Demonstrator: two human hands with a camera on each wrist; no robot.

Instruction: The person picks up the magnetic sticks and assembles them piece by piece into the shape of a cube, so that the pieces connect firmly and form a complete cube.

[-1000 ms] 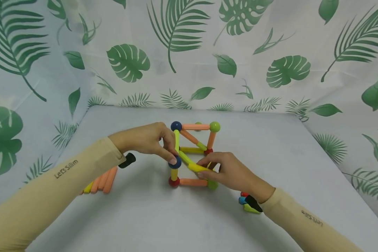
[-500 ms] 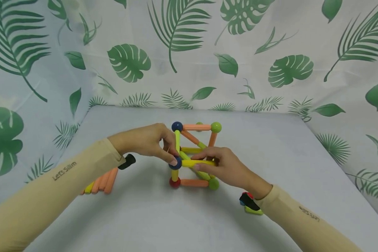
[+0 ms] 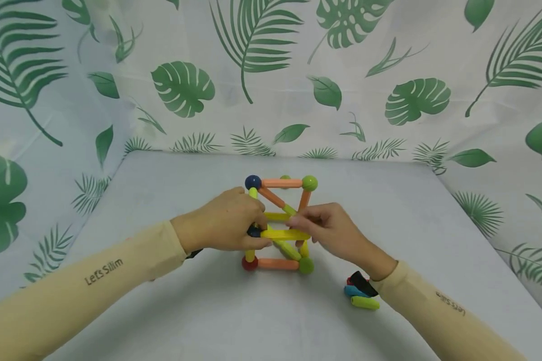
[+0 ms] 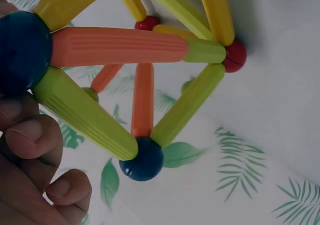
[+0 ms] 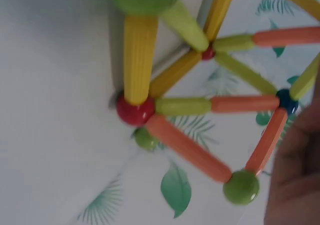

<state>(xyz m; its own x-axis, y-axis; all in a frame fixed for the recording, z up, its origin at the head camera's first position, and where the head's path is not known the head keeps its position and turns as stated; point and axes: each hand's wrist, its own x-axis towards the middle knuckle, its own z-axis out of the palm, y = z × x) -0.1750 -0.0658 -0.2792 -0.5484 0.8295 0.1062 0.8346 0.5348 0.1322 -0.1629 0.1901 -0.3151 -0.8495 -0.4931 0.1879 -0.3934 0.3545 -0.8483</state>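
Left hand (image 3: pixel 221 219) has its fingers curled round the near blue ball (image 3: pixel 255 232). Yellow stick (image 3: pixel 282 234) extends right from that ball. Right hand (image 3: pixel 334 230), right of the ball, is at the stick's other end, fingers bent; whether it grips the stick cannot be told. Red ball (image 3: pixel 250 263) sits below the blue ball.

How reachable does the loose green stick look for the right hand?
Likely yes: that green stick lies uncovered, though the right hand, at the structure, would first need to draw back.

Free passage over the tabletop (image 3: pixel 235 323) before the frame (image 3: pixel 275 216), short rods (image 3: pixel 355 291) obstructing at right.
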